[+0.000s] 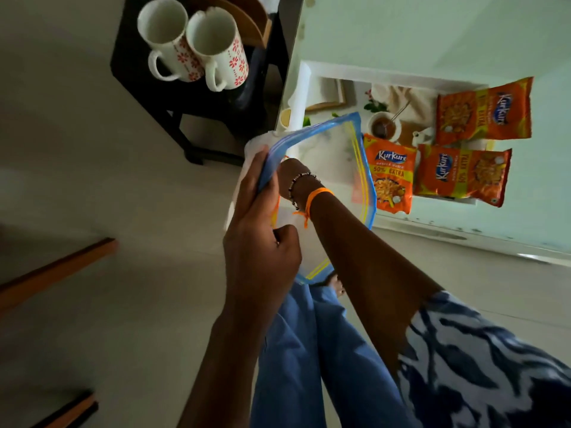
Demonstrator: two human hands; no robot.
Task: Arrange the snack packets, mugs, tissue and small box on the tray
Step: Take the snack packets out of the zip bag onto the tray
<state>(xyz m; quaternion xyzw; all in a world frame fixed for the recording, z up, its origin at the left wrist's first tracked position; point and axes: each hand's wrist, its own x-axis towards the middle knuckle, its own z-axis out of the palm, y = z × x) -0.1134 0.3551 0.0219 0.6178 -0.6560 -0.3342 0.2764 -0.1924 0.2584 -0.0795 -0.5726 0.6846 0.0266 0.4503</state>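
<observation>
Mugs (191,44), two, stand on a dark side table (148,88) over pale floor. Left hand (259,230) pinches the clear zip bag (327,168); right hand (285,174) is hidden inside it, grip unreadable. Three Kurkure packets (463,177) lie on the white tray (312,69).

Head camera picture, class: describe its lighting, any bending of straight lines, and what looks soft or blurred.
Head view: dim, uneven light, the floor and black stool dark, the tray and snack packets brighter; wide-angle bending curves the table edge; mugs and left hand slightly soft, the patterned sleeve near the corner smeared; no strong glare.
</observation>
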